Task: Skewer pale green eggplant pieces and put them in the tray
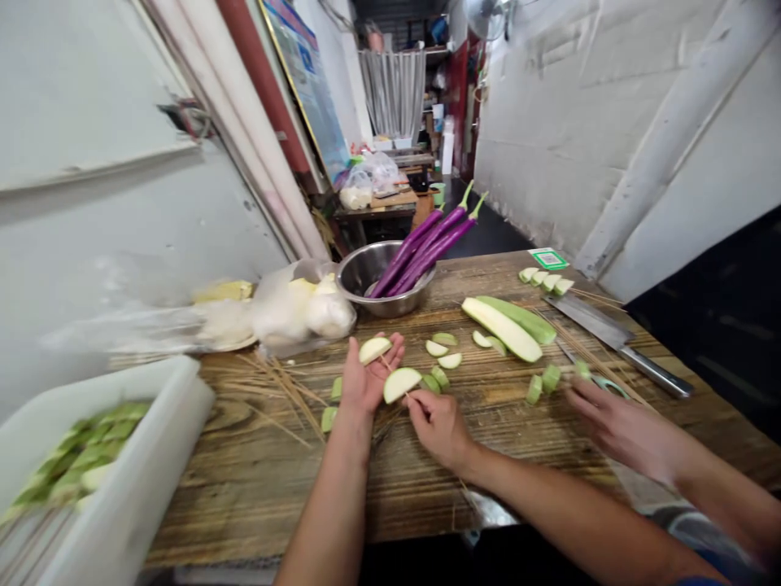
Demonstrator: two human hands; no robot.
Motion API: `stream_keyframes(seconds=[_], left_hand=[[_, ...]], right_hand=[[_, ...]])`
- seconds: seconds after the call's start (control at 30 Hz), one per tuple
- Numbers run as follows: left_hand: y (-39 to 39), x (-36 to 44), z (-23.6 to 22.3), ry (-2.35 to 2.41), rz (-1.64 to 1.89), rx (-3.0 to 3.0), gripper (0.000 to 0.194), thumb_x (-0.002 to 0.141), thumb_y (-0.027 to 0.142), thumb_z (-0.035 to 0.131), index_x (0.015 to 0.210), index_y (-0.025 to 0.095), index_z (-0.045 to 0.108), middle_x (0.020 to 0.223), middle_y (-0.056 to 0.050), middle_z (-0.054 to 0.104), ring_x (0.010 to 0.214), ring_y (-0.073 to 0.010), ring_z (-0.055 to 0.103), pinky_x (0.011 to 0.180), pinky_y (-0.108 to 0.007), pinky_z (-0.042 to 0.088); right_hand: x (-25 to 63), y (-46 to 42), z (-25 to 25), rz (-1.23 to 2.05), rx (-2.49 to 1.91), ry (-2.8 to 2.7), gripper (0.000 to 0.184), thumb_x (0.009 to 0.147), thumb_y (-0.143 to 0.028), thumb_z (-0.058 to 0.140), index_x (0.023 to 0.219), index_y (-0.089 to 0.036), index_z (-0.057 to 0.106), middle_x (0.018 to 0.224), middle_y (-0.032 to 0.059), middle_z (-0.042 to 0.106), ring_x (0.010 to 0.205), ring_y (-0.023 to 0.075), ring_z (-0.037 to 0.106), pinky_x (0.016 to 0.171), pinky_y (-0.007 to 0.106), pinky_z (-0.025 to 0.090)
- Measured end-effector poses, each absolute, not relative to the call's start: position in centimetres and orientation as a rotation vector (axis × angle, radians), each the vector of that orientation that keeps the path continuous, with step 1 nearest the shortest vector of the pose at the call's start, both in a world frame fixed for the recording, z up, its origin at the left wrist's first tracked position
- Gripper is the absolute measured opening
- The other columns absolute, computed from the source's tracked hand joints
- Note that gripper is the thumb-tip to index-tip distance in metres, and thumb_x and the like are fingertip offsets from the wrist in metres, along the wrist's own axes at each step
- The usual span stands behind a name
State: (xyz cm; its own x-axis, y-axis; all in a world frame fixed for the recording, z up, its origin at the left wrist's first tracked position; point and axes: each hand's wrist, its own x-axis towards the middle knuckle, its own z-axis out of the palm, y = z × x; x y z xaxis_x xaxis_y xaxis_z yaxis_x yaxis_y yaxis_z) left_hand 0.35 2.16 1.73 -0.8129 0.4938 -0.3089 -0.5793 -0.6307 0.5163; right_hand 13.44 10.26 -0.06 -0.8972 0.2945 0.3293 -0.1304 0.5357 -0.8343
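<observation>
Palm up, my left hand (364,382) has its fingers stretched apart, with a half-round zucchini slice (374,350) lying against them. My right hand (440,430) pinches the lower end of a thin wooden skewer (410,396). A second zucchini slice (401,384) sits on this skewer just beyond my right fingertips; a bit of stick shows between the two slices. Loose zucchini slices (450,360) lie around my hands on the wooden table (256,472). Two long zucchini pieces (501,330) rest farther back, one with its pale cut face up.
Another person's hand (610,415) is at the right, by a zucchini chunk (582,369). A cleaver (589,317), scissors (610,387) and skewered slices (547,282) lie nearby. Purple eggplants (421,252) lean in a metal bowl (390,308). Loose skewers (284,382) and a white bin (164,439) stand left.
</observation>
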Motion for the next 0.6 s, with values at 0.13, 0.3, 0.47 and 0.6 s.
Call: stream_keyframes(seconds=[0.13, 0.3, 0.47, 0.6], left_hand=[[2.20, 0.22, 1.50, 0.805, 2.385, -0.162, 0.028, 0.085, 0.033, 0.047, 0.094, 0.009, 0.058, 0.098, -0.018, 0.065, 0.100, -0.0253, 0.060, 0.085, -0.038, 0.049], [2.31, 0.40, 1.49, 0.821, 2.369, -0.137, 0.023, 0.084, 0.027, 0.048, 0.094, 0.010, 0.058, 0.098, -0.017, 0.066, 0.099, -0.0243, 0.061, 0.086, -0.038, 0.048], [2.31, 0.39, 1.34, 0.916, 2.377, -0.099, 0.022, 0.084, 0.029, 0.051, 0.095, 0.011, 0.060, 0.095, -0.012, 0.065, 0.086, -0.0185, 0.064, 0.074, -0.029, 0.051], [2.32, 0.19, 1.05, 1.015, 2.340, -0.163, 0.024, 0.082, 0.031, 0.056, 0.097, 0.015, 0.061, 0.071, -0.003, 0.062, 0.056, -0.0096, 0.057, 0.054, -0.020, 0.047]], right_hand=[[13.30, 10.44, -0.46, 1.360, -0.116, -2.370, 0.022, 0.083, -0.016, 0.042, 0.078, -0.017, 0.063, 0.065, 0.0013, 0.064, 0.052, 0.0101, 0.052, 0.051, 0.020, 0.036], [13.32, 10.47, -0.32, 1.349, -0.114, -2.418, 0.024, 0.083, -0.017, 0.041, 0.072, -0.017, 0.062, 0.060, 0.0000, 0.060, 0.050, 0.0097, 0.049, 0.049, 0.020, 0.034], [13.37, 10.53, -0.05, 1.375, -0.134, -2.411, 0.024, 0.082, -0.017, 0.041, 0.070, -0.017, 0.062, 0.056, -0.0010, 0.056, 0.048, 0.0092, 0.045, 0.048, 0.020, 0.032], [13.42, 10.53, 0.24, 1.374, -0.148, -2.415, 0.024, 0.082, -0.016, 0.041, 0.070, -0.017, 0.062, 0.055, -0.0019, 0.055, 0.047, 0.0087, 0.043, 0.046, 0.021, 0.030]])
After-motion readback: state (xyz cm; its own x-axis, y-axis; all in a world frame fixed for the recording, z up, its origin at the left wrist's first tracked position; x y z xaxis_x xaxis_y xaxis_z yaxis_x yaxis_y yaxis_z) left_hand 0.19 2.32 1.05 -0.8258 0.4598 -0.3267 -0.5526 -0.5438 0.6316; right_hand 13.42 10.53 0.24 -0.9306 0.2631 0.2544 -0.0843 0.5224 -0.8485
